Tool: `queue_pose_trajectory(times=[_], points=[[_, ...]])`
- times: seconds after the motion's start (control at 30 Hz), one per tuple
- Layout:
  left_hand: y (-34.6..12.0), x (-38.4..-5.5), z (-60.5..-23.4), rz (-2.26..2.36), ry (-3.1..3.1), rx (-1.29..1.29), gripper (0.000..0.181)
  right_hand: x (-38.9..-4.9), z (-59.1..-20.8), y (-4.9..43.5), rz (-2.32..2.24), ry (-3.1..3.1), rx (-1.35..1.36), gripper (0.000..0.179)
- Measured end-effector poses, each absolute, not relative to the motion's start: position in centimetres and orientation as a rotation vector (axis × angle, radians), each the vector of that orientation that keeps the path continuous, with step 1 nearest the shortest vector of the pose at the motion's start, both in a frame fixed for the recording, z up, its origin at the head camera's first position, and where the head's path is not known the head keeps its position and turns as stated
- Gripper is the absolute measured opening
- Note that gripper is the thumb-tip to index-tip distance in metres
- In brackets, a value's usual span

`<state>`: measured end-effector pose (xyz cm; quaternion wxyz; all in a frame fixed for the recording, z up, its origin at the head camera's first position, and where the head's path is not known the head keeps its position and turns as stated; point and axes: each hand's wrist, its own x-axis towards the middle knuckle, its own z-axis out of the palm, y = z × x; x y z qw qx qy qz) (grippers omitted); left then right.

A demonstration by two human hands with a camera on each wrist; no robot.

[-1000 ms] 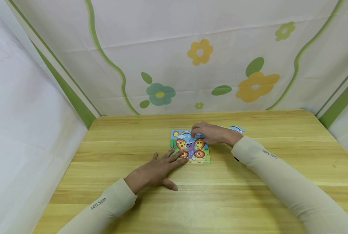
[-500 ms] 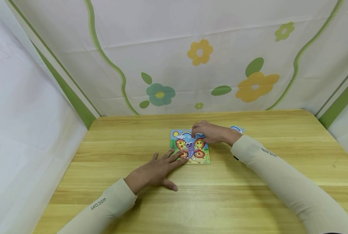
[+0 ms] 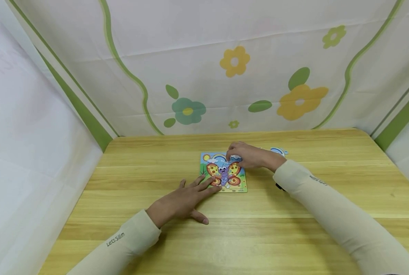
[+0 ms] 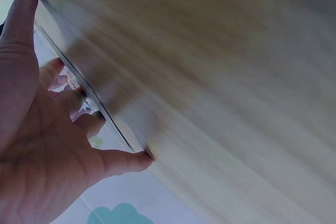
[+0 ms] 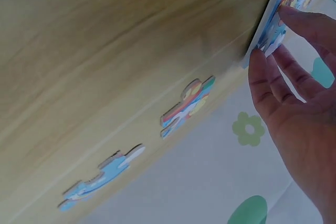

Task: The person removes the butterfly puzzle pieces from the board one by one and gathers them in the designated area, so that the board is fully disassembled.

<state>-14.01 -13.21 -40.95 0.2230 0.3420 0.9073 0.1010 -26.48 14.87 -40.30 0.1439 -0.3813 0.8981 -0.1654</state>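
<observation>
A square butterfly jigsaw puzzle point(image 3: 224, 171) lies on the wooden table. My left hand point(image 3: 182, 199) rests on its lower left part with straight, spread fingers; in the left wrist view the hand point(image 4: 50, 135) has its thumb and little finger touching the tabletop beside the board. Over the upper right corner, my right hand point(image 3: 250, 156) has bent fingers. The right wrist view shows that hand's point(image 5: 294, 72) thumb and fingers pinching a blue-and-white puzzle piece point(image 5: 276, 44) at the board. The fingers hide part of that corner, so how the piece sits is unclear.
Two loose puzzle pieces lie on the table to the right of the board: a blue one point(image 5: 102, 176) and a multicoloured one point(image 5: 188, 106). A rainbow-edged piece point(image 3: 277, 151) shows beyond the right wrist. A white flowered curtain point(image 3: 204, 76) stands behind the table.
My right hand has shifted very slightly to the right at the puzzle's upper right corner, showing a bit more blue and white below its fingers. The left hand has stayed put.
</observation>
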Motion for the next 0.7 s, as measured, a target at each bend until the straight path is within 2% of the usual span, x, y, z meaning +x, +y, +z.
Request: queue_pose_trajectory(times=[0.47, 0.7], points=[[-13.2, -13.9, -40.8, 0.297, 2.505, 0.95, 0.101, -27.0, -39.8, 19.0, -0.634, 2.66, -1.1, 0.03], [-13.2, -13.9, -40.8, 0.295, 2.507, 0.948, 0.101, -26.9, -39.3, 22.8, -0.663, 2.711, -1.087, 0.037]])
